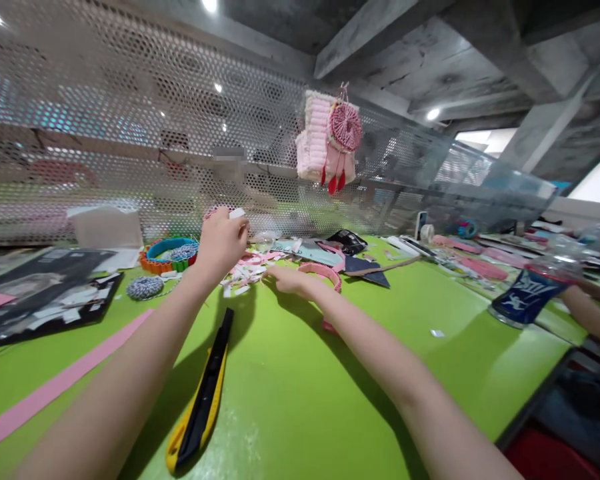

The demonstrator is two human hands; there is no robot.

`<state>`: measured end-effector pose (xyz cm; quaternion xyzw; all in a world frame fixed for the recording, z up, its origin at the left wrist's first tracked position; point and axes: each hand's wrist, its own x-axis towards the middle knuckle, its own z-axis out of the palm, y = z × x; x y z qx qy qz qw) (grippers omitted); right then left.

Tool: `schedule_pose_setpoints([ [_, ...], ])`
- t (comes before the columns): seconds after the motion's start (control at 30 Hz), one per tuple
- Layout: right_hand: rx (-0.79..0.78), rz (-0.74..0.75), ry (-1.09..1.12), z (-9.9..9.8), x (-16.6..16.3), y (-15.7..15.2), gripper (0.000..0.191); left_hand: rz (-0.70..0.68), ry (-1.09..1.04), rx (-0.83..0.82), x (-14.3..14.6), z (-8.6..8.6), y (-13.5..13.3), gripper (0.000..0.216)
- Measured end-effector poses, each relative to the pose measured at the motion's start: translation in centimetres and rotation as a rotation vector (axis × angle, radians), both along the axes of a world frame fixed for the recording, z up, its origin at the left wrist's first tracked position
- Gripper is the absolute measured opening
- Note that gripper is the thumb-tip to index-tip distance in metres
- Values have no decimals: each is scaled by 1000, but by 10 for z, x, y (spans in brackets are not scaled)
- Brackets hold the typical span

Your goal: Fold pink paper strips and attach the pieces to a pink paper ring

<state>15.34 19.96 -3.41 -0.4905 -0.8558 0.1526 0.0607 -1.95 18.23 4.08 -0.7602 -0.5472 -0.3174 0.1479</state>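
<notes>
Green worktable (290, 407) carries, nearest, a yellow-and-black utility knife (201, 393) lying lengthwise toward the far edge, closer to the left arm. Left hand (221, 243) curls shut around a small white piece (237, 213) above scattered paper scraps (243, 277), while the open right hand (293, 280) lies palm-down against a curved pink band (320, 269). Farther off, a pink woven dream catcher (345, 127) hangs on perforated metal mesh (130, 100); no writing is legible.

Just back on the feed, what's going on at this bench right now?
A person is working with bare hands at a green table. The left hand is raised, holding a small white piece. The right hand is stretched out, its fingers beside pink and white paper scraps and near a pink loop. A yellow utility knife lies nearby, untouched. Another person's forearm shows at the right.
</notes>
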Motion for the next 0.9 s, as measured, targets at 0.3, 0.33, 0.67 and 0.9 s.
schedule_pose_setpoints([
  [0.3, -160, 39, 64, 5, 9, -20, 29, -124, -131, -91, -6, 9, -1, 33],
  [0.33, -184, 53, 71, 4, 8, -21, 28, -140, -138, -102, -5, 9, -2, 33],
  [0.67, 37, -25, 468, 26, 11, -42, 20, -273, -179, -240, -6, 19, -15, 38],
  [0.9, 117, -92, 824, 40, 27, -99, 59, -772, -94, -746, -3, 34, -47, 31],
])
